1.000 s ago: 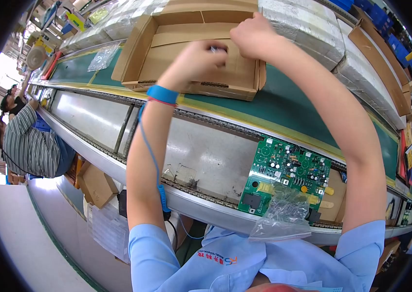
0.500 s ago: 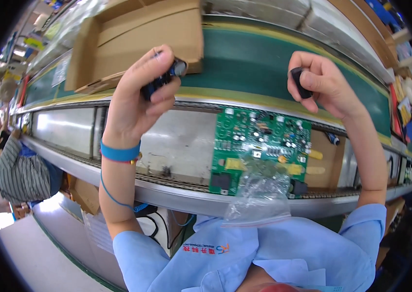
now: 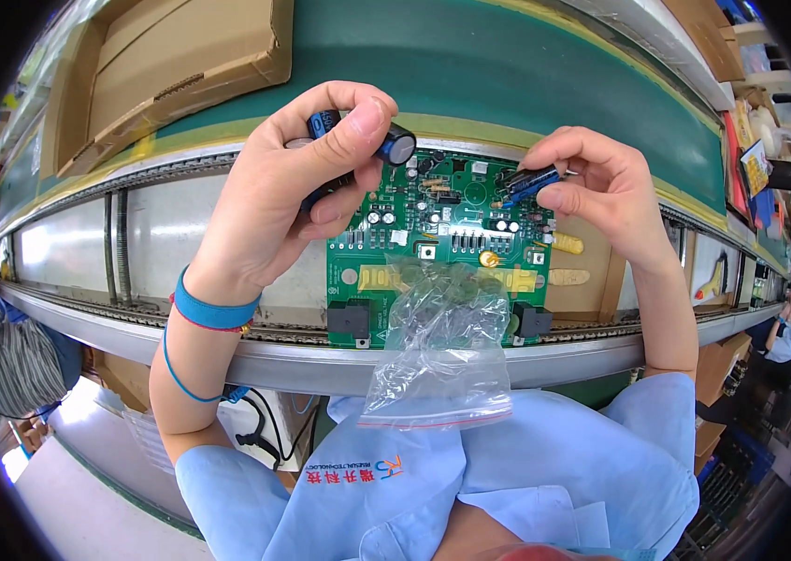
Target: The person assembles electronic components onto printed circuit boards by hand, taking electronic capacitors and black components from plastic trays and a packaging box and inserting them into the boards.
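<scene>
Several blue-black cylindrical capacitors (image 3: pixel 397 148) are gripped in my left hand (image 3: pixel 288 187), their silver ends showing between thumb and fingers. This hand is over the far left corner of a green circuit board (image 3: pixel 381 245). Between the thumb and fingers of my right hand (image 3: pixel 609 187) is a single blue-black capacitor (image 3: pixel 531 184), lying nearly sideways above the board's far right part. Whether it touches the board I cannot tell. A clear zip bag (image 3: pixel 438 360) with greenish contents lies across the board's near side and hangs over the rail.
The board lies across a conveyor track with a metal front rail (image 3: pixel 302 366). Beyond the track runs a green work surface (image 3: pixel 433 70), with an open cardboard box (image 3: pixel 185 98) at far left. A blue wrist strap (image 3: pixel 213 304) with a cord is on my left wrist. Another person sits at far left.
My right hand has come left and nearer, bringing its capacitor over the board. My left hand is now over the board's far left corner. The whole view has shifted, too.
</scene>
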A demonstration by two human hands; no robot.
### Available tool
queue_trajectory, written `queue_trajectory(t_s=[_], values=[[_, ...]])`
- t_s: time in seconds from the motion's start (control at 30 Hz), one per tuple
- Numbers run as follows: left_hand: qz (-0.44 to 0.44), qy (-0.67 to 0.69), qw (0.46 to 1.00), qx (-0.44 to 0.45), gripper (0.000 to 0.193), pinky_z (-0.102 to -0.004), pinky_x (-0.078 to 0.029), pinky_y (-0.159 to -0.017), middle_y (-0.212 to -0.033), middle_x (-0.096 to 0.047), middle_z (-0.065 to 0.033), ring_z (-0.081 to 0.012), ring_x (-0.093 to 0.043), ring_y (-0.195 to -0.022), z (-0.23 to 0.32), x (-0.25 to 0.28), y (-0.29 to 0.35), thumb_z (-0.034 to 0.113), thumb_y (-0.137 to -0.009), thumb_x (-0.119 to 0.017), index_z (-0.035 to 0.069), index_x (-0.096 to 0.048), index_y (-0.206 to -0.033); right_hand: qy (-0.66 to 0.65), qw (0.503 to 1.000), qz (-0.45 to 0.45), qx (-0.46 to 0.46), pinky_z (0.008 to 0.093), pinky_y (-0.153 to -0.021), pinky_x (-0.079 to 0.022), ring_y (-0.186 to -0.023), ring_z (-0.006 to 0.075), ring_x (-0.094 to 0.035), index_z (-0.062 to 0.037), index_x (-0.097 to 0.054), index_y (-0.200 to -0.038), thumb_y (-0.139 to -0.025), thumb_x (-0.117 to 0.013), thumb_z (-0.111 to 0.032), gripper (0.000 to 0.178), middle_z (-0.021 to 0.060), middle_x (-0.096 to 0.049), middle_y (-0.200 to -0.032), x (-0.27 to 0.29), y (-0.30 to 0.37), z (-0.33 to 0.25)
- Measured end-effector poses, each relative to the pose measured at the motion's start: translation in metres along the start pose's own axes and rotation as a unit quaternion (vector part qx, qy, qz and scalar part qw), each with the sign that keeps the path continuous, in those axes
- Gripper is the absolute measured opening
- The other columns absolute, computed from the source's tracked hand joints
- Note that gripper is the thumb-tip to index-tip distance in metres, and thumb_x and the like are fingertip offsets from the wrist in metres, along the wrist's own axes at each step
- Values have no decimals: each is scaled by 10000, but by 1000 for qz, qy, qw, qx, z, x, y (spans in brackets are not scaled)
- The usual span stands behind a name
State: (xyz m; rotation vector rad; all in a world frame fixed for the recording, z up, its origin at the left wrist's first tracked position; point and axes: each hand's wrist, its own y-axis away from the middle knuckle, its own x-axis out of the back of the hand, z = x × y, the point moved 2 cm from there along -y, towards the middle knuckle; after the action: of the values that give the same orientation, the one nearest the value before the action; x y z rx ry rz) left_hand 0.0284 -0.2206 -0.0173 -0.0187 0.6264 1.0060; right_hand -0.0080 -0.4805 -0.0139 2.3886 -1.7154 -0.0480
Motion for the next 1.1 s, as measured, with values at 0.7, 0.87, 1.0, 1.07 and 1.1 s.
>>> queue_trajectory(t_s=[0.7, 0.87, 1.0, 1.07, 1.1], values=[[-14, -95, 995, -9, 321, -166, -235, -400, -773, -608, -61, -17, -345, -450, -3, 9, 5, 298, -971, -492, 28, -573, -1124, 491, 832, -33, 257, 355, -621, -493, -743, 270, -615, -9, -622, -880, -640, -701, 28, 255, 102, -624, -834, -51, -7, -16], [-22, -90, 996, -2, 326, -169, -240, -402, -764, -608, -62, -22, -348, -446, -3, 7, 5, 306, -967, -496, 26, -573, -1116, 543, 790, -49, 281, 341, -608, -501, -735, 250, -622, -15, -624, -866, -623, -720, -18, 262, 88, -625, -828, -58, -6, -21], [-22, -82, 996, 36, 337, -179, -252, -406, -765, -614, -71, -37, -357, -441, -6, -1, 11, 327, -962, -500, 22, -567, -1088, 531, 790, -62, 300, 310, -610, -508, -745, 250, -641, -12, -638, -955, -631, -752, -91, 353, 94, -656, -917, -45, -8, -37], [-41, -59, 996, 60, 365, -187, -251, -406, -767, -616, -81, -46, -353, -440, -9, -7, 9, 358, -962, -497, 17, -563, -1074, 451, 839, -4, 303, 286, -629, -507, -698, 203, -638, -6, -625, -1096, -633, -791, -55, 494, 106, -669, -870, -38, -5, -45], [-46, -62, 995, 59, 365, -187, -251, -406, -767, -616, -81, -46, -353, -440, -11, -9, 9, 358, -962, -497, 17, -563, -1074, 454, 838, 0, 304, 286, -629, -507, -698, 203, -638, -6, -625, -1096, -633, -791, -55, 494, 106, -669, -870, -40, -5, -45]])
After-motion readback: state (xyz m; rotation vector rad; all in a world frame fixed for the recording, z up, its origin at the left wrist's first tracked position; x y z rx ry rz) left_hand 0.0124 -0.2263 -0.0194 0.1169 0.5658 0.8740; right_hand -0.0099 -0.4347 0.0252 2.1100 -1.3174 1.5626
